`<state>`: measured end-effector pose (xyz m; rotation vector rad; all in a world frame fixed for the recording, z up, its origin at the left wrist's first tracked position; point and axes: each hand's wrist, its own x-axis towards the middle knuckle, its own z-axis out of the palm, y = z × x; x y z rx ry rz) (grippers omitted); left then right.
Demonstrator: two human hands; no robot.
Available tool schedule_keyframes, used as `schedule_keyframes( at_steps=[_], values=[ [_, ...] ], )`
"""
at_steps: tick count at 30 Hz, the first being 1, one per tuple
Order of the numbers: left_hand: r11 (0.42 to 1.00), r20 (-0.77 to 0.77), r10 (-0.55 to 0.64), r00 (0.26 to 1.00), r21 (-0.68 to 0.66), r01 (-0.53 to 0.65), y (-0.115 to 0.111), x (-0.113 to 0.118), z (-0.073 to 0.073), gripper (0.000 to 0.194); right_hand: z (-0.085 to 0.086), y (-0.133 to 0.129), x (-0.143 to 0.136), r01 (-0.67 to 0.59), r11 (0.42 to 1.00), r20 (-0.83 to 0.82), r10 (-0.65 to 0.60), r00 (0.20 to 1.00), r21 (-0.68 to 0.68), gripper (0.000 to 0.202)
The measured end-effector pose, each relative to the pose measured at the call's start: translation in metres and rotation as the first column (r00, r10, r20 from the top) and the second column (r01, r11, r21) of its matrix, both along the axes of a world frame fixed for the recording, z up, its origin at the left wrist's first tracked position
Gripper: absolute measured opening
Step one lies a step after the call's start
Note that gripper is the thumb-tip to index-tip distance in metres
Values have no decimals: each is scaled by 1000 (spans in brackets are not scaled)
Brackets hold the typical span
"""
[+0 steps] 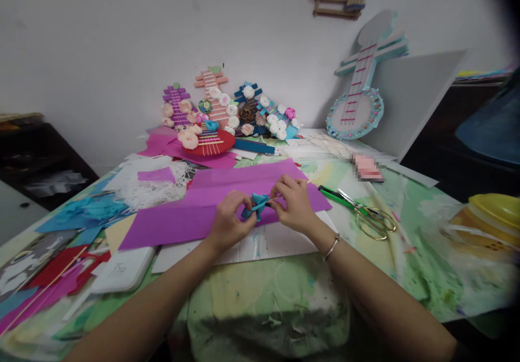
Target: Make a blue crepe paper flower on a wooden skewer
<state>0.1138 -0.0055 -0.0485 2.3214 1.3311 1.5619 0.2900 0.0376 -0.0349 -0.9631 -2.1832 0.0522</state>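
A small piece of crumpled blue paper (257,202), shaped somewhat like a flower, is held up between my two hands. My left hand (233,217) pinches it from the left side. From the right, the fingertips of my right hand (293,204) are closed at its edge; a small dark spot shows there that I cannot make out. Both hands are over a large purple sheet (174,224), which lies on white boards (260,248) on the table.
Gold-handled scissors (376,221) and a green cutter (335,195) lie to the right, near a yellow-lidded tub (495,215). White shredded strips (152,188) and a white box (124,267) sit left. Several decorated paper instruments (215,99) line the wall.
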Motion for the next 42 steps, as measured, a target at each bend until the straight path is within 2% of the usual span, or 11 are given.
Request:
schedule_keyframes(
  at_steps=[7, 14, 19, 42],
  values=[
    [1000, -60, -9, 998, -19, 8, 0, 1, -3, 15, -1, 0, 0, -11, 1000, 20, 11, 1000, 13, 10],
    [1000, -93, -9, 996, 20, 11, 1, 2, -2, 7, -1, -1, -1, -18, 1000, 44, 17, 999, 20, 9],
    [1000, -108, -5, 994, 30, 9, 2, 2, -2, 9, -1, -1, -1, -21, 1000, 55, 20, 998, 22, 10],
    [999, -70, -30, 997, 23, 31, 2, 2, -1, 9, 1, -4, -2, -7, 999, 119, 3, 993, 32, 13]
  ],
)
